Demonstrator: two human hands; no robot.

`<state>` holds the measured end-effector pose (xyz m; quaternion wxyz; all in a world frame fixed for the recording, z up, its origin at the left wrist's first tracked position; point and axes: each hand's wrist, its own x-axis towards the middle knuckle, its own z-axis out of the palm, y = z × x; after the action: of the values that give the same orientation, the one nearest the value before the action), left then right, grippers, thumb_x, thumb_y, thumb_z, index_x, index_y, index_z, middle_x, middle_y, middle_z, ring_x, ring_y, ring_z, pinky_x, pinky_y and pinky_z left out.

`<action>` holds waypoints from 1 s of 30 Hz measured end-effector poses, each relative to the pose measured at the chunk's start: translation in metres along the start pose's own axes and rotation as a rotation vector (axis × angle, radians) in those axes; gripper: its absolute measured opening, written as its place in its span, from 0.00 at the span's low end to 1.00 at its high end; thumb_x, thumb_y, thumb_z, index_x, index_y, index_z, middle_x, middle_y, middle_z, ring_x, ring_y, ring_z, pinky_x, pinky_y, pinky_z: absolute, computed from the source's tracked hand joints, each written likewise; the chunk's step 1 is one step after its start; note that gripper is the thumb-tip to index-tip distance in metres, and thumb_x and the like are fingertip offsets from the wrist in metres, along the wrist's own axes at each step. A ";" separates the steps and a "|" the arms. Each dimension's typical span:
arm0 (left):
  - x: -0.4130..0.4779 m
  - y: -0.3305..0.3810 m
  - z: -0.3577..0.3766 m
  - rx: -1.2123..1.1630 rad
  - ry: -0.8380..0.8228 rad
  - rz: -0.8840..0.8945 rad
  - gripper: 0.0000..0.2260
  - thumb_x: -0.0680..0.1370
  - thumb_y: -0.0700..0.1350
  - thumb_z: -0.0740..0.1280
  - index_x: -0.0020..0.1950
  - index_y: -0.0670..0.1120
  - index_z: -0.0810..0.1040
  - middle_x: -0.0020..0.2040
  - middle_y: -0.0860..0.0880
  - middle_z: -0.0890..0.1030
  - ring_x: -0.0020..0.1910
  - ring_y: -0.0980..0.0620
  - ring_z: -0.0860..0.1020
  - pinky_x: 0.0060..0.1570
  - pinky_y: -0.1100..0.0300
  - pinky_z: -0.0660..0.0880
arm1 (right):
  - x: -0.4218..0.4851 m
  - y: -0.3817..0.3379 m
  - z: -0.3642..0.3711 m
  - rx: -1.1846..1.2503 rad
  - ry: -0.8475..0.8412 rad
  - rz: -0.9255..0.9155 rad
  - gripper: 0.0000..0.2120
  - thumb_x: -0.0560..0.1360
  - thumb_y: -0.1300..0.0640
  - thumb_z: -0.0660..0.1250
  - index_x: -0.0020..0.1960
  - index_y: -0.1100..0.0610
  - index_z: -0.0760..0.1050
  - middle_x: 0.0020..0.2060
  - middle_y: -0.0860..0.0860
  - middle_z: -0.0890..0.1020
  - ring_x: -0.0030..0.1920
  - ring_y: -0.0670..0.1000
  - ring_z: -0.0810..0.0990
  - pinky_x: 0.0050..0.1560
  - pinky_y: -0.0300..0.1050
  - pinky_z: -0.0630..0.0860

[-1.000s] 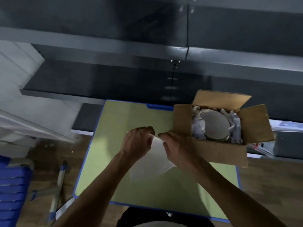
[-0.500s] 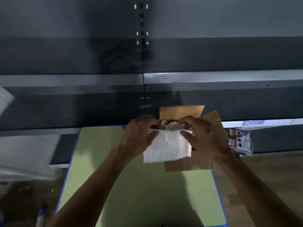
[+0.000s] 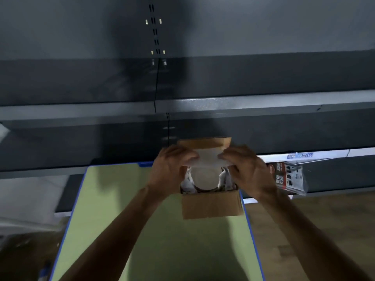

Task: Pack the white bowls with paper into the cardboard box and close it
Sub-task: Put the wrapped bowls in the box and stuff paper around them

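Spanning the whole background, dark grey shelving point(image 3: 243, 104) stands behind a green worktop point(image 3: 113, 209) with a blue edge. The open cardboard box point(image 3: 211, 205) sits at the worktop's far right corner, its far flap upright. The left hand point(image 3: 172, 171) and right hand point(image 3: 247, 171) meet over the box. A printed packet point(image 3: 288, 177) lies on a low shelf beside the right hand. Each grip is closed, pinching one end of a folded white paper sheet point(image 3: 207, 159). Below it a white bowl point(image 3: 205, 177) lies inside the box, with crumpled paper point(image 3: 187, 179) packed at both sides.
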<state>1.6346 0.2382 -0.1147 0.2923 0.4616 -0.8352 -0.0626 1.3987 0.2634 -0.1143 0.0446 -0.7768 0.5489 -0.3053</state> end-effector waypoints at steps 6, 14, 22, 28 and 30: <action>-0.025 -0.006 0.027 0.008 -0.291 -0.068 0.13 0.70 0.43 0.66 0.53 0.50 0.83 0.50 0.51 0.84 0.49 0.48 0.81 0.47 0.55 0.78 | -0.023 0.029 0.031 -0.013 -0.265 0.076 0.20 0.61 0.65 0.73 0.52 0.53 0.83 0.50 0.48 0.84 0.53 0.47 0.78 0.56 0.32 0.69; -0.036 0.003 0.048 0.211 -0.588 -0.066 0.22 0.81 0.55 0.60 0.75 0.58 0.64 0.78 0.51 0.61 0.78 0.50 0.56 0.73 0.47 0.56 | -0.018 0.018 0.025 -0.281 -0.665 -0.007 0.37 0.67 0.27 0.53 0.66 0.47 0.76 0.67 0.49 0.74 0.67 0.56 0.70 0.61 0.57 0.72; -0.033 0.009 0.037 0.133 -0.819 -0.111 0.27 0.81 0.63 0.42 0.79 0.56 0.52 0.80 0.50 0.45 0.79 0.50 0.41 0.76 0.44 0.44 | -0.003 0.014 0.055 -0.324 -0.511 -0.099 0.23 0.73 0.46 0.67 0.64 0.57 0.74 0.63 0.53 0.77 0.65 0.56 0.75 0.63 0.53 0.74; -0.010 -0.007 0.047 0.305 -0.744 -0.065 0.28 0.82 0.57 0.56 0.79 0.49 0.53 0.80 0.50 0.51 0.78 0.50 0.51 0.74 0.41 0.49 | -0.003 0.021 0.066 -0.457 -0.535 0.004 0.36 0.63 0.38 0.74 0.62 0.59 0.76 0.61 0.54 0.79 0.62 0.55 0.77 0.60 0.49 0.74; -0.008 -0.009 0.052 0.312 -0.750 -0.064 0.29 0.82 0.60 0.51 0.80 0.47 0.50 0.80 0.48 0.48 0.79 0.49 0.47 0.74 0.40 0.45 | -0.006 0.022 0.067 -0.502 -0.500 0.004 0.34 0.67 0.38 0.72 0.63 0.61 0.76 0.61 0.56 0.80 0.61 0.57 0.78 0.60 0.50 0.74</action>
<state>1.6158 0.2309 -0.1638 -0.1081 0.4716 -0.8685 -0.1082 1.4140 0.2419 -0.1801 -0.0141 -0.8132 0.5805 0.0390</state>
